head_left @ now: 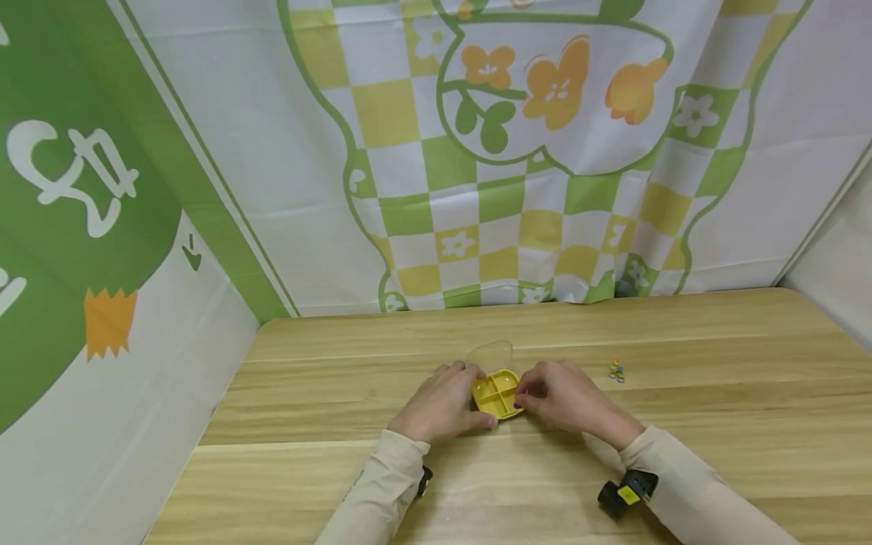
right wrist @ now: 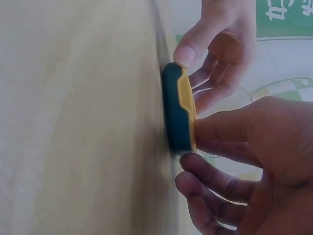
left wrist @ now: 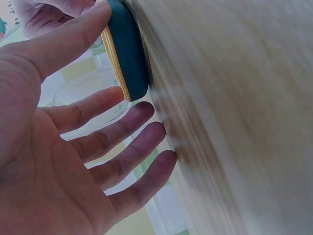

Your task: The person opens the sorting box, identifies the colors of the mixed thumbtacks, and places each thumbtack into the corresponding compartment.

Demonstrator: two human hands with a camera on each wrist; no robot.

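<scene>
A small pill box with a yellow inside of four compartments and a dark teal outer shell sits on the table. Its clear lid stands open at the far side. My left hand holds the box from the left, thumb at the near edge and forefinger at the far edge, other fingers spread. From the right, my right hand pinches a tiny purple piece over the near right compartment. In the right wrist view the thumb and forefinger overlap the box's yellow rim.
A little heap of small multicoloured pieces lies on the wooden table, right of the right hand. A patterned curtain hangs along the table's back edge, and another green and white cloth hangs at the left.
</scene>
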